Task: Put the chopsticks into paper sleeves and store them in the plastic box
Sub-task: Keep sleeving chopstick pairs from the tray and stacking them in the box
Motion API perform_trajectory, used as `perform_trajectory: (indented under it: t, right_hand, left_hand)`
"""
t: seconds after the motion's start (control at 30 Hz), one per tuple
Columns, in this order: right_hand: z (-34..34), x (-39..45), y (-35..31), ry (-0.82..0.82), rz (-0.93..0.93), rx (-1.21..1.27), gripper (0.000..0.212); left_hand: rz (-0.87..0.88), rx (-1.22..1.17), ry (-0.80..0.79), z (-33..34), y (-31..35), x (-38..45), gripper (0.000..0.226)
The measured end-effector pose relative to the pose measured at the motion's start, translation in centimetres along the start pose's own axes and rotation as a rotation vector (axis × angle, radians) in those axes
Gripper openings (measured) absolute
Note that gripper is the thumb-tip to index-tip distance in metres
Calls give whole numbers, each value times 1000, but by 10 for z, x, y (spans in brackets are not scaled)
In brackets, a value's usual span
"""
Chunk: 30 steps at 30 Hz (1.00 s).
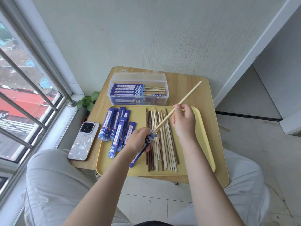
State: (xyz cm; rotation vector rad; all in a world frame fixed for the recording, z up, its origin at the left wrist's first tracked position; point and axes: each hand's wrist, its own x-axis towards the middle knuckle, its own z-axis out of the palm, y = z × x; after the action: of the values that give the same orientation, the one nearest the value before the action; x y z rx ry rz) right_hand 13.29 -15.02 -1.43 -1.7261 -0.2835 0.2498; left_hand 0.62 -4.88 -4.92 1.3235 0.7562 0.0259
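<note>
Left hand (137,141) gripping a blue paper sleeve (141,151), fingers curled round it and hiding its middle. Right hand (184,121) pinching pale chopsticks (179,102), tips at the sleeve's mouth; one stick or two, hard to tell. Loose chopsticks (161,141) and empty sleeves (114,126) lying on the yellow tray (205,136). Sleeved pairs inside the open plastic box (138,88), lower layers blurred behind its wall.
</note>
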Motion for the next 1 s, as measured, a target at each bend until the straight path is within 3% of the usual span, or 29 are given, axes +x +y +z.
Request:
perform_trajectory:
  t: [0.17,0.37,0.47,0.57,0.8,1.0]
  right_hand:
    - [4,-3,8,50,-2,-52,12]
    - [4,-5,3,76,125,165,22]
    - [4,-5,5,24,223,224,26]
    - [6,-7,12,-100,228,109,12]
    - [16,-18,15,-308,301,18,18]
    - [15,-16,16,-271,269,6,16]
  left_hand:
    - [31,32,-22,3,3,0,26]
    - [32,39,-32,3,2,-1,27]
    - [54,40,-52,5,4,-2,27]
    - [77,26,-63,7,6,-2,24]
    - [102,16,-16,7,8,-1,17]
    - [85,0,26,5,6,1,17]
